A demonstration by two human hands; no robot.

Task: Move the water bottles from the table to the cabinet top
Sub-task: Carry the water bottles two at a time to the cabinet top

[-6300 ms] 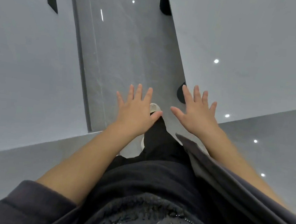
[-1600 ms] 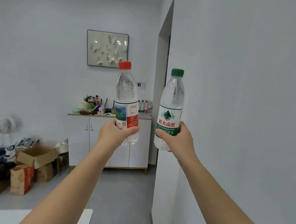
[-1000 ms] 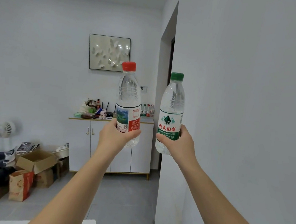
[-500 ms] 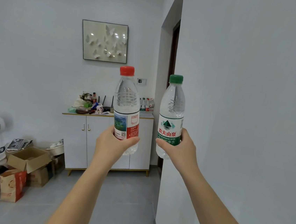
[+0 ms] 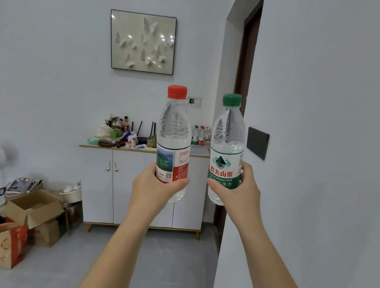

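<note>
**Far from the cabinet: bottles in both hands**

On the left, the left hand (image 5: 154,188) is gripping the red-capped bottle (image 5: 174,130) around its label. Beside it, the right hand (image 5: 239,193) is clamping the green-capped bottle (image 5: 227,145) the same way. Both bottles are standing upright, and the cabinet top (image 5: 198,155) is lying straight ahead, well apart. Clutter (image 5: 117,136) is covering its left and middle; bare room is showing at the right end, near small bottles (image 5: 200,135). A wall (image 5: 326,134) is running close on the right, so I judge the free way is forward.

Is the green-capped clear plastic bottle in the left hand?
No, the right hand grips the green-capped bottle; the left hand holds a red-capped bottle.
</note>
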